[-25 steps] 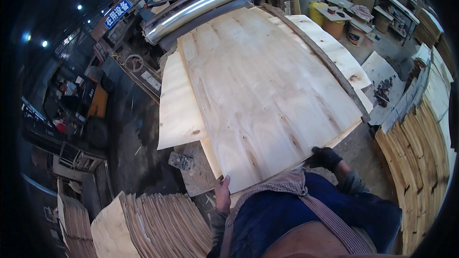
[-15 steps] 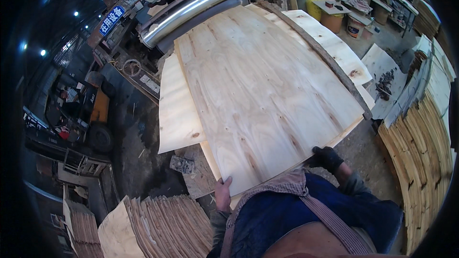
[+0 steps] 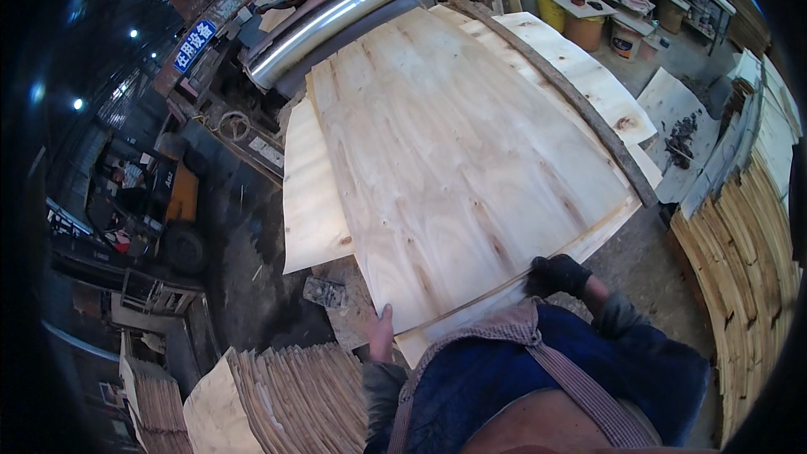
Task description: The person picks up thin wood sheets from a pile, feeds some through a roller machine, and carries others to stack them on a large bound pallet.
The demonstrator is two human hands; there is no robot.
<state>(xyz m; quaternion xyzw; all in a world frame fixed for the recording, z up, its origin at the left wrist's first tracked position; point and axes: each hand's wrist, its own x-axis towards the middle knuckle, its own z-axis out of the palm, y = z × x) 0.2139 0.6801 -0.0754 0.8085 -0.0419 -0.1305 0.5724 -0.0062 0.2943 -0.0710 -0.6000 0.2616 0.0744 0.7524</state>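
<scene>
The left hand (image 3: 380,333) clamps the wood sheet's (image 3: 454,168) near left corner; the gloved right hand (image 3: 561,276) touches the near edge, its grip impossible to tell. Spacing them probably steadies the sheet, which lies over other sheets (image 3: 313,202), long axis pointing away, leftward, toward the metal roller (image 3: 353,21).

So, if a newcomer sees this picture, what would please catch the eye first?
Probably the big pale wood sheet filling the middle, with the bare left hand at its near left corner and the black-gloved right hand farther right along the near edge. Next, the shiny metal roller beyond its far end, and an orange forklift at left.
</scene>
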